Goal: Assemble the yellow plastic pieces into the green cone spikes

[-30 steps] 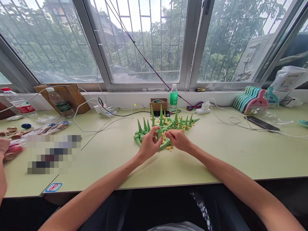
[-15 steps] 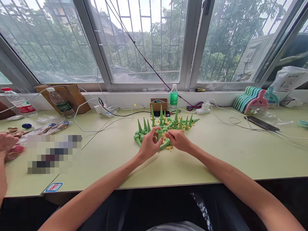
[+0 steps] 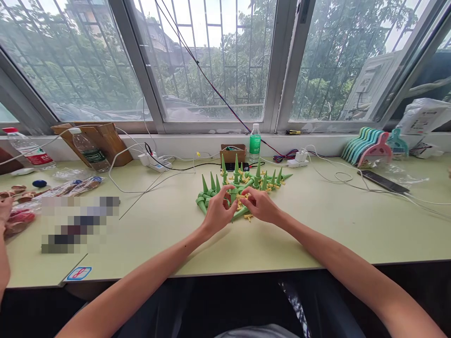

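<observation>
A cluster of green plastic watering spikes with small yellow valves lies on the table in front of me, several standing point up. My left hand grips one green spike between thumb and fingers at the near side of the cluster. Close beside it, my right hand has its thumb and index finger curved together by a yellow valve. The fingertips partly cover that valve, and whether it is joined to the held spike is unclear.
A green-labelled bottle, small brown box and power strips with cables line the back. At right are a phone and pastel hangers. Another person's hand works at far left by plastic-wrapped items.
My right hand's fingers have loosened and arched a little beside the valve. My left hand keeps its place on the spike. The other person's hand at far left has shifted outward.
</observation>
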A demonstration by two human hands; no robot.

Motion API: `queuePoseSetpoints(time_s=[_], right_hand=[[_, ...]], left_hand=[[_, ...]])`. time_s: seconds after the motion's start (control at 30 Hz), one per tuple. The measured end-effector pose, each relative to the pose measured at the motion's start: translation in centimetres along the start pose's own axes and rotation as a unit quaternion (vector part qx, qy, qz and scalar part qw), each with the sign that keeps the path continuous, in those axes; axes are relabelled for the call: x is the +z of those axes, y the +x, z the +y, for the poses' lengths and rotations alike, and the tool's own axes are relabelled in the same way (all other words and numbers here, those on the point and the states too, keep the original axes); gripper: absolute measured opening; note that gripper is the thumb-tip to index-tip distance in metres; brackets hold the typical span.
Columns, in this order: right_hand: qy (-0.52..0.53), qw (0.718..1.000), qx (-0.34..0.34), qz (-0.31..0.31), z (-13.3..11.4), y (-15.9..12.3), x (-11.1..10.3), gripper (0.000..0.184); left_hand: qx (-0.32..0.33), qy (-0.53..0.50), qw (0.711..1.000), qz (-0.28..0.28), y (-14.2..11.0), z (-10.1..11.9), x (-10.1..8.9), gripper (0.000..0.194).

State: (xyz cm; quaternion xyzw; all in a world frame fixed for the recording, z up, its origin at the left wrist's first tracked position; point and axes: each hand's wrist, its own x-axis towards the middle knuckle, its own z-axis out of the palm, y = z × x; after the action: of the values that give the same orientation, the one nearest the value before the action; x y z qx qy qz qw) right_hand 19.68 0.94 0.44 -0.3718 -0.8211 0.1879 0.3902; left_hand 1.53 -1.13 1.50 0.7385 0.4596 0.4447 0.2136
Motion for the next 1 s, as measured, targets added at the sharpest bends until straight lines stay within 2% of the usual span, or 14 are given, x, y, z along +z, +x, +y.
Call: queuePoseSetpoints(time_s=[0.17, 0.37, 0.53, 0.77, 1.0], right_hand=[[-0.018, 1.000, -0.007, 0.003, 0.18, 0.08, 0.03, 0.023], [-0.053, 0.998, -0.013, 0.015, 0.46, 0.26, 0.18, 0.036], [-0.054, 0.998, -0.009, 0.023, 0.28, 0.26, 0.12, 0.040], [-0.012, 1.000, 0.008, 0.020, -0.30, 0.05, -0.13, 0.024], [-0.012, 1.000, -0.003, 0.010, -0.13, 0.03, -0.09, 0.023]], left_hand=[[0.001, -0.007, 1.000, -0.011, 0.00, -0.07, 0.04, 0.033], [0.002, -0.010, 1.000, -0.018, -0.04, 0.01, 0.00, 0.033], [0.002, -0.009, 1.000, -0.017, -0.07, 0.03, -0.02, 0.033], [-0.002, -0.010, 1.000, 0.004, -0.02, 0.10, -0.04, 0.033], [0.000, -0.017, 1.000, -0.007, -0.03, 0.10, -0.09, 0.033]])
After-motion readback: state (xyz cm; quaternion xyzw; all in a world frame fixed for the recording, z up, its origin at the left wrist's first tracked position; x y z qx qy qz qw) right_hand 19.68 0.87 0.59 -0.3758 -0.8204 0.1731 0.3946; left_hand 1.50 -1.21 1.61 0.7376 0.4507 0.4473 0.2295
